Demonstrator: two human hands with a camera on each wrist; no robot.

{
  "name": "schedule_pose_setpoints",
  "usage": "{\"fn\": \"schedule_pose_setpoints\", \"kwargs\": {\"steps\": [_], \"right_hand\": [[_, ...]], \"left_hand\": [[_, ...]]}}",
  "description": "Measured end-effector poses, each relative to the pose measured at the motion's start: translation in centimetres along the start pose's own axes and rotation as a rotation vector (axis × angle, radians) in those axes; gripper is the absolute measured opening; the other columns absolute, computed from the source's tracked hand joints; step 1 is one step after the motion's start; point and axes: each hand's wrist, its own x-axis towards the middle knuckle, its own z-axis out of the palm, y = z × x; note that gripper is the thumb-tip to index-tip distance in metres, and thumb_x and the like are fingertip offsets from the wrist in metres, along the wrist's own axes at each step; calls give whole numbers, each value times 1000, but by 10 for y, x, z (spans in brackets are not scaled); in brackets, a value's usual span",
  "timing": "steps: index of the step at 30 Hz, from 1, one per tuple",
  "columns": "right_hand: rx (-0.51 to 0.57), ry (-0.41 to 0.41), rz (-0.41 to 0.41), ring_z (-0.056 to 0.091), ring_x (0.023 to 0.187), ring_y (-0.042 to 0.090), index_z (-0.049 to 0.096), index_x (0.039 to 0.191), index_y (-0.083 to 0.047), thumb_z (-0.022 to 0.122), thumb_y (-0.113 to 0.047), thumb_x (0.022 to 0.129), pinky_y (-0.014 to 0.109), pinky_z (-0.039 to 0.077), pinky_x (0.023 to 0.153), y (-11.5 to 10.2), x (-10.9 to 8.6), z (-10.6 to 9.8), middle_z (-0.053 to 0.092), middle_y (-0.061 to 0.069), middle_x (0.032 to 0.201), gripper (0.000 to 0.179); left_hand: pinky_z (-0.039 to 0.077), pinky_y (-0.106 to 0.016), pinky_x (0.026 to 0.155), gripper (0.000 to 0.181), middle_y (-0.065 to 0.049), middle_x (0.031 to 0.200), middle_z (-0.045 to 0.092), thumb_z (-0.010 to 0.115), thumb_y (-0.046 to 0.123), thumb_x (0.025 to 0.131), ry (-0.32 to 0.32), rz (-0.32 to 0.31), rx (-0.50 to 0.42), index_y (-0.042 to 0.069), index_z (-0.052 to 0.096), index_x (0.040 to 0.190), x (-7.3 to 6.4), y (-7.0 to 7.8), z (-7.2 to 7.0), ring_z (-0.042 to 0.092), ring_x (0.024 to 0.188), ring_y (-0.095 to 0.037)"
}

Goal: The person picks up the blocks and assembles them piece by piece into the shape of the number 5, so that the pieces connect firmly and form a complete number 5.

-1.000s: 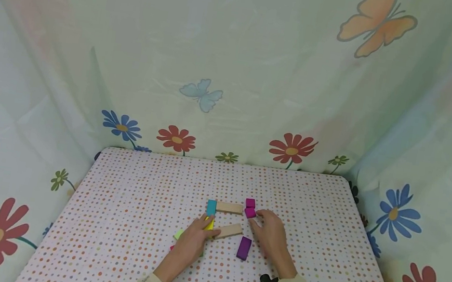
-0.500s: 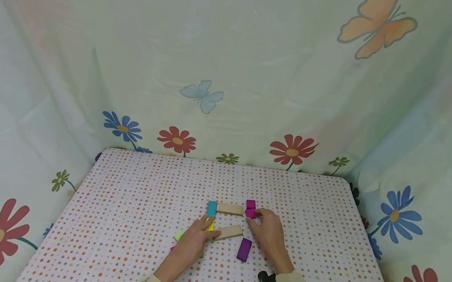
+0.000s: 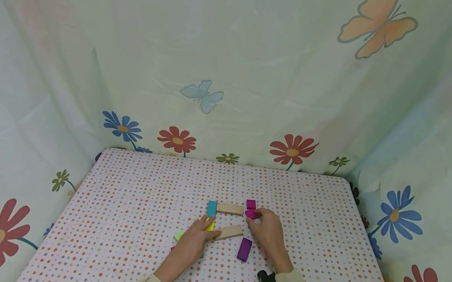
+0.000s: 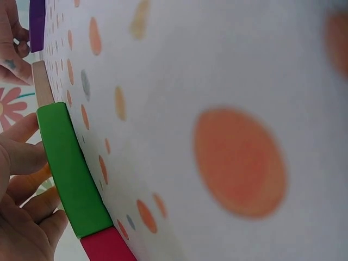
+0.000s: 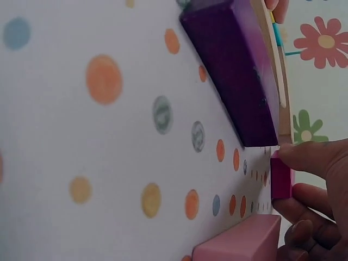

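Note:
My right hand pinches a small magenta block between thumb and fingers; the right wrist view shows the thumb at its upper end and fingers below. A second magenta block stands just behind it. My left hand rests over the left-hand blocks, its fingertips at a yellow block and its thumb at the near end of a slanted wooden block. In the left wrist view its fingers are beside a green block, which meets a red-pink block. The left hand covers most of these from above.
A teal block touches a plain wooden block behind the left hand. A purple block lies nearer, between the hands. A light green block peeks out left. A pale pink block shows low in the right wrist view.
My right hand has shifted slightly left, and the magenta block in its fingers has turned straighter, in line with the one behind. The left hand has stayed in place.

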Motion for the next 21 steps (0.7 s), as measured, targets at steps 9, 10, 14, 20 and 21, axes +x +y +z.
{"fn": "schedule_pose_setpoints", "kwargs": {"steps": [9, 10, 14, 20, 21], "right_hand": [[6, -19, 1, 72, 113, 35, 74, 123, 0, 82, -25, 92, 53, 58, 101, 1, -9, -5, 77, 16, 117, 40], [6, -26, 3, 72, 114, 35, 74, 123, 0, 82, -25, 92, 53, 59, 101, 1, -10, -6, 77, 16, 118, 40], [2, -55, 8, 72, 116, 34, 73, 126, 0, 81, -24, 93, 52, 59, 102, 0, -13, -8, 76, 17, 122, 42], [6, -99, -8, 70, 121, 36, 73, 127, 0, 81, -21, 93, 54, 57, 106, 2, -15, -13, 75, 18, 126, 41], [6, -105, -13, 70, 122, 37, 73, 126, 1, 81, -20, 93, 54, 57, 106, 2, -15, -14, 75, 18, 126, 40]], "left_hand": [[45, -54, 121, 43, -18, 161, 53, 59, -6, 101, 5, 7, -4, 18, 76, 133, 0, 0, -1, 49, 151, -40], [46, -54, 121, 43, -18, 160, 54, 59, -7, 101, 5, 7, -2, 18, 76, 133, 0, 0, -1, 49, 151, -40], [46, -54, 121, 44, -17, 160, 54, 60, -7, 100, 4, 4, 7, 19, 76, 132, 0, 0, 0, 50, 150, -40], [46, -54, 120, 44, -17, 160, 54, 60, -7, 100, 1, 3, 2, 18, 76, 132, 0, 1, 0, 49, 151, -41], [46, -55, 120, 44, -17, 161, 54, 60, -7, 100, 0, 2, -1, 18, 76, 133, 0, 1, 0, 49, 151, -41]]}}
